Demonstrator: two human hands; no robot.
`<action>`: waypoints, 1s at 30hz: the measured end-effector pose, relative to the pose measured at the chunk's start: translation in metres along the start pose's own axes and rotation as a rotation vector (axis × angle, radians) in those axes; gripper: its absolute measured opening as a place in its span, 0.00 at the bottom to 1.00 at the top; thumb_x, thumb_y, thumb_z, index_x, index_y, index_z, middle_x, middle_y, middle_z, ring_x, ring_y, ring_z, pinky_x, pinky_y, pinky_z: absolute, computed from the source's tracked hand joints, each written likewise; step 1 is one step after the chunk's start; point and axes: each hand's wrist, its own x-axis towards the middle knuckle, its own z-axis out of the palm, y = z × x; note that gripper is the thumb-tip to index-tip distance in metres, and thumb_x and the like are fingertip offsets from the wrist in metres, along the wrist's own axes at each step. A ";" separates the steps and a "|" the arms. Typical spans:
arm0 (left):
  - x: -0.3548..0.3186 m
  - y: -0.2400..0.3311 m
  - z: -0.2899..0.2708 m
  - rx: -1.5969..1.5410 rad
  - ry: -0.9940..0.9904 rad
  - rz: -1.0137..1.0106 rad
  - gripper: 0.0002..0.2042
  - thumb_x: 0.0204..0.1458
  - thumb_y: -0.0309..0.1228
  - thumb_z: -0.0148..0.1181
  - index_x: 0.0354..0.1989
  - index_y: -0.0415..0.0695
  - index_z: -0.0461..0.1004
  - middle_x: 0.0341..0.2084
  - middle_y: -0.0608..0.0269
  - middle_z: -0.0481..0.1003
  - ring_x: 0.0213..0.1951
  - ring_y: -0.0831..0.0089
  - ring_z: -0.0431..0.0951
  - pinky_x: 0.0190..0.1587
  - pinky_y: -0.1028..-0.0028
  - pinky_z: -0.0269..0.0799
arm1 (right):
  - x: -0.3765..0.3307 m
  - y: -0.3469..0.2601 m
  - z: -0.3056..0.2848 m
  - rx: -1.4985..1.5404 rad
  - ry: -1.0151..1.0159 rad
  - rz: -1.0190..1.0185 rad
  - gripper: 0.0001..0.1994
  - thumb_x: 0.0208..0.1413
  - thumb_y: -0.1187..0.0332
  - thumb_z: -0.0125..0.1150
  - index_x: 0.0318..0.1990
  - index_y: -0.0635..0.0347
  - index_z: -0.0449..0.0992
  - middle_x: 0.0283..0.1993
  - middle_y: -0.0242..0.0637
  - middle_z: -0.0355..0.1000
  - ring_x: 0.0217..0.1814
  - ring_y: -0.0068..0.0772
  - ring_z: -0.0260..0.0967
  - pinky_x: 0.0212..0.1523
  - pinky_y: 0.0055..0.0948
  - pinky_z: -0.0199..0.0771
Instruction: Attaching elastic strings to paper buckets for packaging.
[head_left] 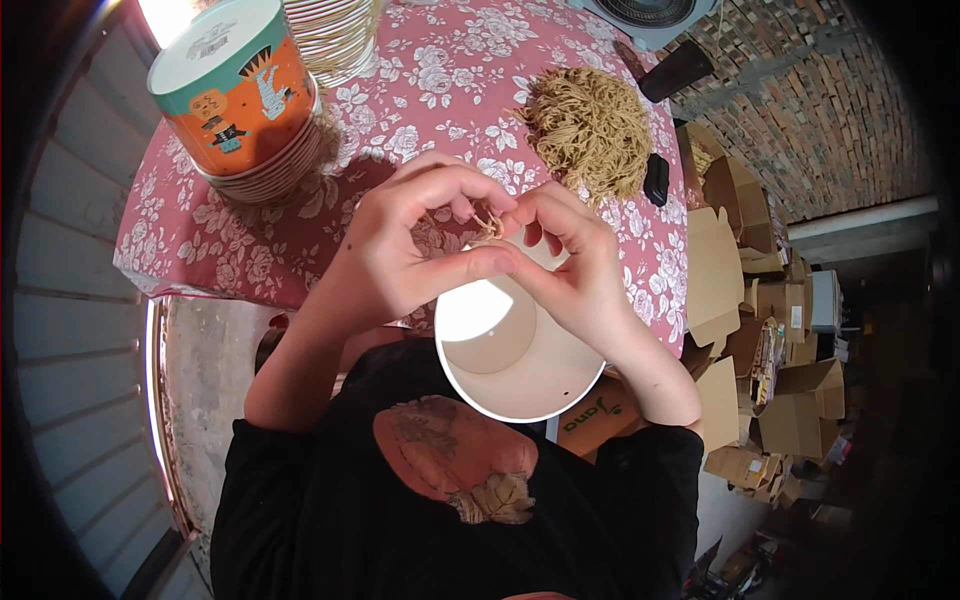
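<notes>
Both hands meet over the mouth of a white round bucket [510, 370], which tilts toward me at the table's edge. A small dark hole shows in its wall by the near rim. Between the fingers is a short tan cord [487, 226], looped or bunched. My left hand [425, 235] pinches it from the left, thumb pressed toward the other thumb. My right hand [568, 250] is closed on the cord from the right, its fingers curled. Fingers partly hide the cord, so I cannot tell whether it is knotted. Beyond the right hand lies a heap of tan cords [588, 135].
Nested orange and teal buckets [235, 110] stand upside down at the far left, with another stack [332, 40] behind. A floral pink tablecloth [430, 80] covers the table. A black case [656, 180] and dark cylinder [677, 71] lie right; cardboard boxes [715, 275] crowd the floor there.
</notes>
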 end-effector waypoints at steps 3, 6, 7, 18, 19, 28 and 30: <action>0.000 -0.003 0.005 0.031 0.036 0.103 0.10 0.51 0.22 0.70 0.42 0.38 0.84 0.40 0.57 0.78 0.45 0.70 0.79 0.51 0.71 0.73 | 0.000 0.000 0.001 -0.015 0.001 0.017 0.09 0.54 0.73 0.73 0.39 0.63 0.79 0.37 0.36 0.74 0.34 0.32 0.72 0.34 0.31 0.72; -0.001 -0.007 0.005 0.034 0.110 0.084 0.09 0.50 0.21 0.70 0.40 0.39 0.86 0.39 0.55 0.80 0.43 0.67 0.80 0.49 0.71 0.75 | 0.001 0.000 0.001 -0.011 0.007 0.006 0.09 0.53 0.72 0.73 0.38 0.63 0.79 0.36 0.36 0.74 0.34 0.32 0.71 0.34 0.31 0.72; -0.002 -0.007 0.003 0.056 0.122 0.072 0.09 0.50 0.21 0.70 0.40 0.38 0.86 0.38 0.55 0.81 0.41 0.67 0.81 0.48 0.71 0.75 | 0.001 0.000 0.002 -0.010 0.006 0.006 0.09 0.53 0.72 0.73 0.38 0.63 0.79 0.36 0.36 0.74 0.34 0.32 0.71 0.34 0.31 0.72; -0.009 -0.011 -0.002 0.030 0.235 -0.015 0.13 0.54 0.20 0.68 0.48 0.38 0.81 0.36 0.58 0.84 0.41 0.74 0.84 0.45 0.76 0.77 | 0.001 0.001 0.002 0.006 0.005 0.013 0.09 0.53 0.71 0.74 0.36 0.63 0.79 0.33 0.35 0.72 0.33 0.31 0.69 0.32 0.30 0.68; -0.009 -0.012 -0.002 -0.005 0.250 -0.030 0.12 0.55 0.21 0.68 0.48 0.38 0.81 0.37 0.58 0.84 0.41 0.74 0.84 0.45 0.76 0.78 | 0.001 0.000 0.002 0.006 0.005 0.013 0.09 0.53 0.71 0.74 0.36 0.63 0.79 0.33 0.35 0.72 0.33 0.31 0.69 0.32 0.30 0.68; -0.007 -0.011 -0.006 0.110 0.102 0.001 0.10 0.55 0.22 0.68 0.45 0.37 0.83 0.45 0.53 0.83 0.43 0.70 0.84 0.46 0.74 0.79 | 0.001 0.001 0.002 0.019 0.007 0.019 0.09 0.54 0.71 0.74 0.36 0.63 0.79 0.32 0.34 0.71 0.33 0.30 0.68 0.32 0.30 0.67; -0.007 -0.019 -0.006 0.141 0.041 0.088 0.08 0.56 0.22 0.65 0.43 0.34 0.83 0.48 0.51 0.81 0.46 0.70 0.82 0.46 0.74 0.78 | 0.001 0.001 0.003 0.036 0.021 0.017 0.09 0.54 0.71 0.74 0.35 0.63 0.78 0.32 0.34 0.71 0.33 0.30 0.68 0.32 0.30 0.67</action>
